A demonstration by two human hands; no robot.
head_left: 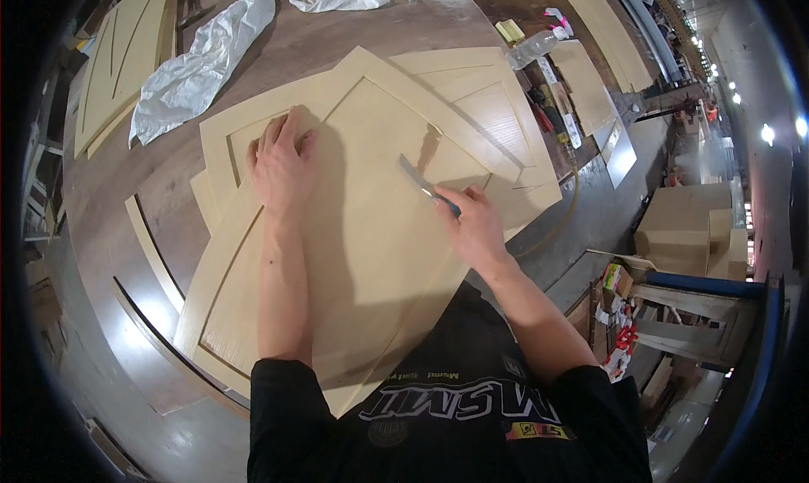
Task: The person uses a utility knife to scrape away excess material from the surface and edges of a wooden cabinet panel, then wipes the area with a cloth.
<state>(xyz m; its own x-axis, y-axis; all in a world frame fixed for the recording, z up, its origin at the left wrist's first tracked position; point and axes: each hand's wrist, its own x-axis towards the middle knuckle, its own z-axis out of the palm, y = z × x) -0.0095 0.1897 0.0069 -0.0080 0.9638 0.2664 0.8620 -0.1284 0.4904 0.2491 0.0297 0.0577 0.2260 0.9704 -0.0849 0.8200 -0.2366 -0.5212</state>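
A thin-bladed knife [428,189] with a dark blue handle is gripped in the closed fingers of the right hand [476,230]. The left hand [282,163], fingers loosely bent, is laid at a cream panel's [396,239] edge; whether anything is pinched cannot be told. The panel, framed around a sunken middle and marked by a brown patch [429,146], is set askew over another panel [497,121] on the table [337,32].

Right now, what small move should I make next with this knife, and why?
Probably ease the knife in your right hand slightly rightward, since its tip points just left of the brown patch on the cream panel.
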